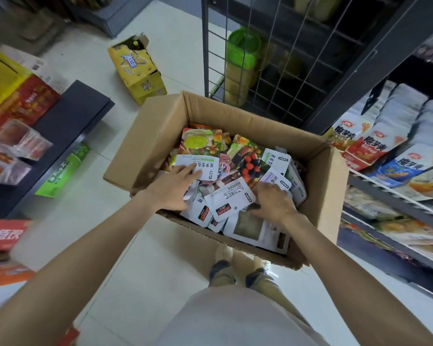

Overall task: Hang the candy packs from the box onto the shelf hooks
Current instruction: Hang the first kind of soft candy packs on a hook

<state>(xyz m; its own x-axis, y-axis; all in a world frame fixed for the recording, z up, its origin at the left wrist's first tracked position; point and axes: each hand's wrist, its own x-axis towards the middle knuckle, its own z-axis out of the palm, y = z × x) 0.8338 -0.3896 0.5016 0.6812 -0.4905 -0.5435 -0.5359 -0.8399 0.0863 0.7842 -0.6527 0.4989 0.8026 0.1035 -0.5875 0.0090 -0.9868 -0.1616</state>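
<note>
Both hands are reaching into the cardboard box on the floor: the left hand is lying spread-fingered on the candy packs, and the right hand is resting on them, fingers loosely spread. Beyond, a wire rack is standing.

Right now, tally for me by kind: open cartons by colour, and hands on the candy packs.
Brown carton: 1
Yellow carton: 1
Hands on the candy packs: 2, left hand and right hand
Total: 4
</note>
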